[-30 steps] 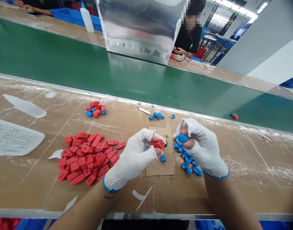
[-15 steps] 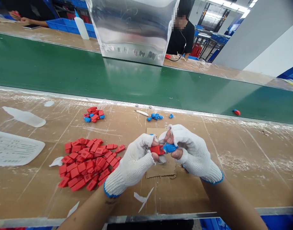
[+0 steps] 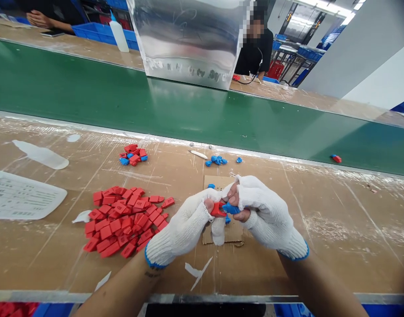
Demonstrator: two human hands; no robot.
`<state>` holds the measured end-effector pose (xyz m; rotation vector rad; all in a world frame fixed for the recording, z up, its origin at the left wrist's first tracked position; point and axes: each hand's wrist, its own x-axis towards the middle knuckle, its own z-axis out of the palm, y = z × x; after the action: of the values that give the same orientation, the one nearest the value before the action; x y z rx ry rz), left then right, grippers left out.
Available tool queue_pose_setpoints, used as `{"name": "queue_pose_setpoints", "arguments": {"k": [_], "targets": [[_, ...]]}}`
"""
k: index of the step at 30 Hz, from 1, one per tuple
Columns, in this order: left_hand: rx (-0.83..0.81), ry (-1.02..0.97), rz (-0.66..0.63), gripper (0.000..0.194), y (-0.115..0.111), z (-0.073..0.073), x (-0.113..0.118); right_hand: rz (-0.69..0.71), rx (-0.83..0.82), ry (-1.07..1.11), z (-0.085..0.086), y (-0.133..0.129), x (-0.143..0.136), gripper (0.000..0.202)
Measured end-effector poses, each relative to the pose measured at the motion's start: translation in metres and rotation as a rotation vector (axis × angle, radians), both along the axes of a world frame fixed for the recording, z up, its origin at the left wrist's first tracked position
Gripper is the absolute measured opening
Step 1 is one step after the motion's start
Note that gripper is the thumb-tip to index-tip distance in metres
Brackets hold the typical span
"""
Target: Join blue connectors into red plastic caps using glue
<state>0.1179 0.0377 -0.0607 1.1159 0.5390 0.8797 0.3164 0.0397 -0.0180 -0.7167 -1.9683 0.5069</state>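
In white fingertip-less gloves, my left hand [image 3: 190,220] and my right hand [image 3: 264,215] meet above a small cardboard square [image 3: 233,237]. My left thumb and fingers pinch a red plastic piece [image 3: 217,210], partly covered by them. The right fingertips hold a blue piece [image 3: 232,208] against the red one's right end. Whether the two are joined, I cannot tell. On the cardboard near the fingers lie another small blue part [image 3: 211,186] and a further blue bit [image 3: 227,219]. To the left of my left hand spreads a large pile of red pieces [image 3: 123,224].
Further back are a mixed red-and-blue heap [image 3: 134,157], several blue parts [image 3: 218,160] and a white pen-like tool [image 3: 198,154]. Beyond runs a green belt [image 3: 89,105] carrying one red-and-blue piece [image 3: 336,158]. A metal panel [image 3: 189,39] stands behind; people sit across.
The red and blue pieces have turned between my fingers, and a left finger now points down over the cardboard. The whole view has shifted slightly.
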Motion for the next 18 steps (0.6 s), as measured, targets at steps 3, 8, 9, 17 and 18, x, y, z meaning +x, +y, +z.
{"name": "queue_pose_setpoints", "arguments": {"k": [3, 8, 9, 17, 18], "targets": [[0.02, 0.009, -0.02, 0.051, 0.001, 0.001, -0.001, -0.002, 0.002, -0.021, 0.002, 0.001, -0.001, 0.013], [0.013, 0.057, -0.019, 0.049, 0.003, 0.006, -0.002, -0.009, 0.036, -0.123, 0.005, 0.0, -0.001, 0.012], [0.017, 0.085, -0.018, 0.051, 0.003, 0.007, -0.001, -0.022, 0.043, -0.156, 0.005, -0.001, -0.001, 0.015], [0.134, 0.213, -0.053, 0.048, 0.002, 0.017, -0.005, -0.045, 0.103, -0.276, 0.002, 0.003, 0.007, 0.028], [0.155, 0.246, -0.047, 0.045, 0.001, 0.02, -0.006, -0.049, 0.102, -0.26, 0.001, 0.003, 0.006, 0.023]]}}
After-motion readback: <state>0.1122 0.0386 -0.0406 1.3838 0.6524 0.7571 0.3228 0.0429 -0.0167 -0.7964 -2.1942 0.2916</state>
